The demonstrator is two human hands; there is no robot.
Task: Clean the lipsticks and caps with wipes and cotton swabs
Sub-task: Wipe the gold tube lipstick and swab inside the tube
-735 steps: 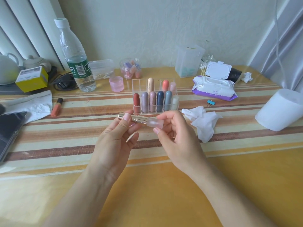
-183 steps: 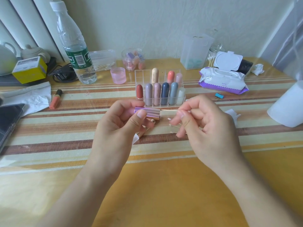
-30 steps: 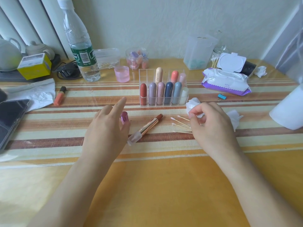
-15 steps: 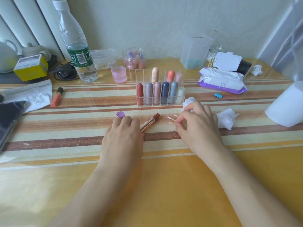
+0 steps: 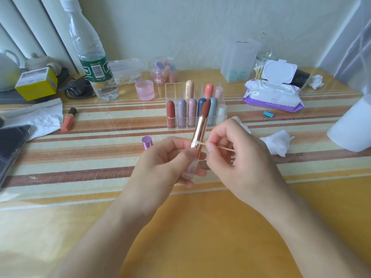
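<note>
Indoors, a striped tablecloth (image 5: 90, 155) under the lipstick (image 5: 200, 127) meets a pale wall (image 5: 180, 27).

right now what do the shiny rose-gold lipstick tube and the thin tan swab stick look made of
Rose-gold lipstick tube: polished metal or metallised plastic, judging by its bright sheen; cannot tell which. Thin tan swab stick: probably wood or bamboo, matte, with a white cotton tip.
</note>
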